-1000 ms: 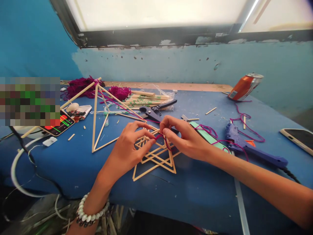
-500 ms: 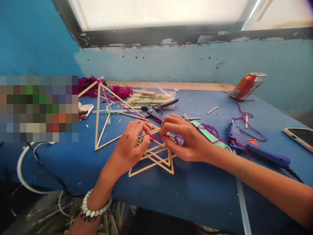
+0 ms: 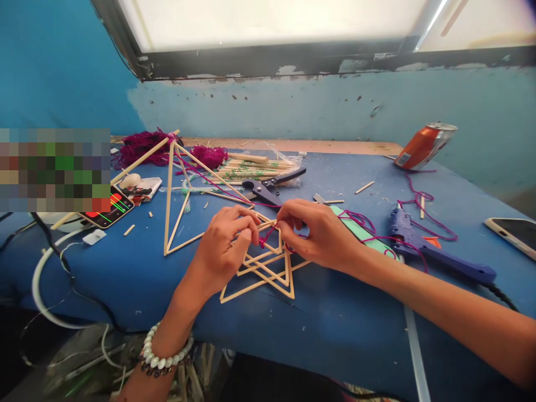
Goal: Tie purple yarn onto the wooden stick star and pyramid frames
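Star-shaped frames of thin wooden sticks [image 3: 257, 287] lie on the blue table under both hands. My left hand [image 3: 232, 240] is curled at the frame's left side, thumb and fingers pinched together near a small magenta yarn knot [image 3: 262, 242]; what lies between its fingertips is hidden. My right hand [image 3: 312, 229] pinches magenta yarn just right of the knot, over the upper part of the frame. A larger stick frame [image 3: 168, 195] rises behind on the left, with magenta yarn tied at its peak.
Black cutters [image 3: 263, 190] and bundled sticks [image 3: 251, 170] lie behind the hands. To the right are a green-handled tool [image 3: 377, 244], a blue glue gun [image 3: 439, 254], a tilted orange can [image 3: 422, 148] and a phone [image 3: 513, 233]. Magenta yarn [image 3: 140, 148] is piled at the back left.
Both hands have shifted slightly, and the magenta knot now shows between them. The blurred patch at left has shrunk, uncovering a lit phone and a white egg-shaped item.
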The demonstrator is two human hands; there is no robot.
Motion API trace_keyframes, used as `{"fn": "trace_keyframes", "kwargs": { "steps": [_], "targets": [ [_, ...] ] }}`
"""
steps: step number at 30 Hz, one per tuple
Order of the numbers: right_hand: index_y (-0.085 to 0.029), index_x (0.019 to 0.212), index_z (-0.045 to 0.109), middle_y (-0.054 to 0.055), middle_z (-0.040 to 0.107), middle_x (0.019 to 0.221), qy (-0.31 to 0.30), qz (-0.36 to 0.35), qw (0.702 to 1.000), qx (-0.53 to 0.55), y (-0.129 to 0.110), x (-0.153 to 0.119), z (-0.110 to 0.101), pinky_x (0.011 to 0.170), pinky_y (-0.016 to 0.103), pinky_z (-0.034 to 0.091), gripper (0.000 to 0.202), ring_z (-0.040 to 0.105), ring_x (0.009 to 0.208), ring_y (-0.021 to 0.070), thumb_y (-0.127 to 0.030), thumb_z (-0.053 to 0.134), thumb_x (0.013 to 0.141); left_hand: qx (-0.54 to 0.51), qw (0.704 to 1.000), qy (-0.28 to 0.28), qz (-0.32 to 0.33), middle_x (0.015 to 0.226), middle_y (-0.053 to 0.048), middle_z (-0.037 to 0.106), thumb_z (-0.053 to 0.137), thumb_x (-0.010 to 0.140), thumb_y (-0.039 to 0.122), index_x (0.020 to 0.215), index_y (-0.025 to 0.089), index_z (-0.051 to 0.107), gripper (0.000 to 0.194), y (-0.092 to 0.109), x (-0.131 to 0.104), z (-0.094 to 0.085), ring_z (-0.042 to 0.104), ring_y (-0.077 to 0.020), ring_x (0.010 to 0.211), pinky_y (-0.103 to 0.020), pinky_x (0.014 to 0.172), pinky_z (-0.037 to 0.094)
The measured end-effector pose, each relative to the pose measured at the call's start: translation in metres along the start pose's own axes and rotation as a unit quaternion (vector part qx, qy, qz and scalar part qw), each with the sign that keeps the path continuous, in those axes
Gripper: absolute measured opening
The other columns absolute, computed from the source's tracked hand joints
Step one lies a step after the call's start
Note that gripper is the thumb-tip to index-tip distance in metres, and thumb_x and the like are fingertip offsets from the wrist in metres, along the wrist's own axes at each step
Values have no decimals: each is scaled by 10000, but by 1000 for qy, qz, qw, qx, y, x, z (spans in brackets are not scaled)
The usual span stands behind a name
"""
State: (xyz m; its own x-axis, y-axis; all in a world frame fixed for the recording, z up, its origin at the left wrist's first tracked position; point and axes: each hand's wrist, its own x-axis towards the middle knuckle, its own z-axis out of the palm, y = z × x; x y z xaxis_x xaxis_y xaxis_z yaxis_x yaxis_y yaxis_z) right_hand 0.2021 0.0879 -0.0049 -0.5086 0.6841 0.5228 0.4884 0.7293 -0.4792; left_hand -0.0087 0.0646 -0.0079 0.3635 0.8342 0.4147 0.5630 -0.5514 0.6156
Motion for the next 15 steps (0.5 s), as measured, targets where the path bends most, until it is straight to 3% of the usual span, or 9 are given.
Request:
{"fn": "trace_keyframes", "kwargs": {
  "steps": [5,9,15],
  "targets": [
    [-192,823,566,-53,590,571,30,94,995,21,1,0,1,524,251,357,102,495,478,85,-197,532,919,40,999,6,-8,1100,-43,665,524,860,197,868,226,519,30,-1,-1,5,578,-237,1068,-426,966,440],
    [-198,809,538,-61,567,544,72,126,988,57,-1,1,0,492,245,369,141,478,449,76,-231,518,945,63,998,-14,5,1115,-33,657,570,831,161,1033,235,566,215,0,-2,7,570,-235,1082,-420,978,442],
    [-204,813,510,-55,567,544,87,158,977,117,-1,1,-1,457,240,370,141,484,442,76,-240,512,950,75,997,0,35,1115,-31,666,634,881,229,971,242,637,91,2,-1,7,563,-234,1127,-415,1014,434]
  ]
}}
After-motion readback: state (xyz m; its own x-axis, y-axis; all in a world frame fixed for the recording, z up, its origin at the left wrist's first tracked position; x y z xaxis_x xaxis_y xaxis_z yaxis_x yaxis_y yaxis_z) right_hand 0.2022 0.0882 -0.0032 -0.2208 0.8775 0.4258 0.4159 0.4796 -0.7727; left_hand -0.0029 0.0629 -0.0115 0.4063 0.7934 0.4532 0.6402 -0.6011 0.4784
